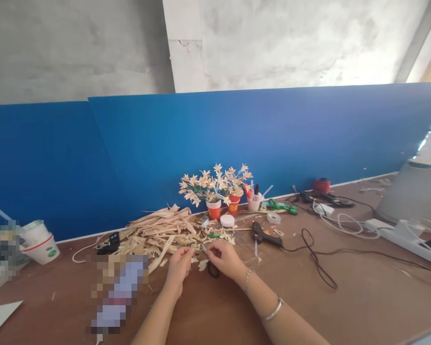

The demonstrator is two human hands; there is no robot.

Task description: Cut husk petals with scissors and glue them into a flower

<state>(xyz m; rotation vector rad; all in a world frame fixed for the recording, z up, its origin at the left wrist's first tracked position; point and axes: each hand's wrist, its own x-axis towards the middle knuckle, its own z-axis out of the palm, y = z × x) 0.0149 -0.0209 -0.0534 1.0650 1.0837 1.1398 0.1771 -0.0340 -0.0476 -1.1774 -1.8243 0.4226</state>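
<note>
Near the middle of the brown table, my left hand (180,266) is closed in a pinch; what its fingertips hold is too small to make out. Close to its right, my right hand (223,258) is also closed, with a small grey tip showing at its fingers and a black loop (213,270) just below it. Dried husk strips (161,230) lie heaped behind and left of my hands. Farther back, pale star-shaped flowers (217,182) stand in a red-and-white cup (213,210) and a red cup (233,205).
A black glue gun (266,235) with a looping cable lies to the right. White tape (273,218), a round white lid (227,220) and a power strip (409,238) sit farther back and right. A paper bowl (43,250) stands left; a blue partition (136,158) borders the table.
</note>
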